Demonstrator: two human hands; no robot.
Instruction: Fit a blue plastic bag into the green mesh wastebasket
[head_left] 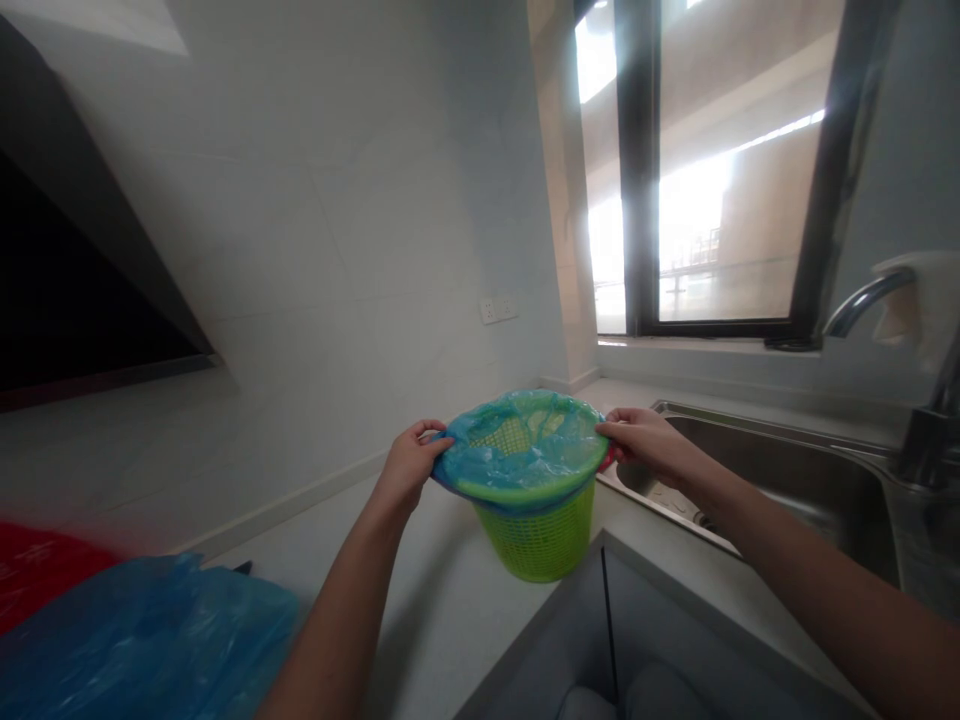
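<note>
A small lime-green mesh basket (538, 540) stands on the white countertop (420, 600) near the corner of the sink. A thin blue plastic bag liner (517, 455) lines its inside and folds over the rim. My left hand (411, 462) pinches the liner's edge at the basket's left rim. On the right rim, my right hand (646, 440) grips the liner in the same way. Both arms reach forward from the bottom of the view.
A steel sink (780, 470) with a curved tap (870, 300) lies to the right, under a dark-framed window (712, 170). More crumpled blue plastic (142, 640) and something red (37, 580) lie at the lower left. A dark range hood (67, 290) hangs at the left. A wall socket (499, 309) sits behind.
</note>
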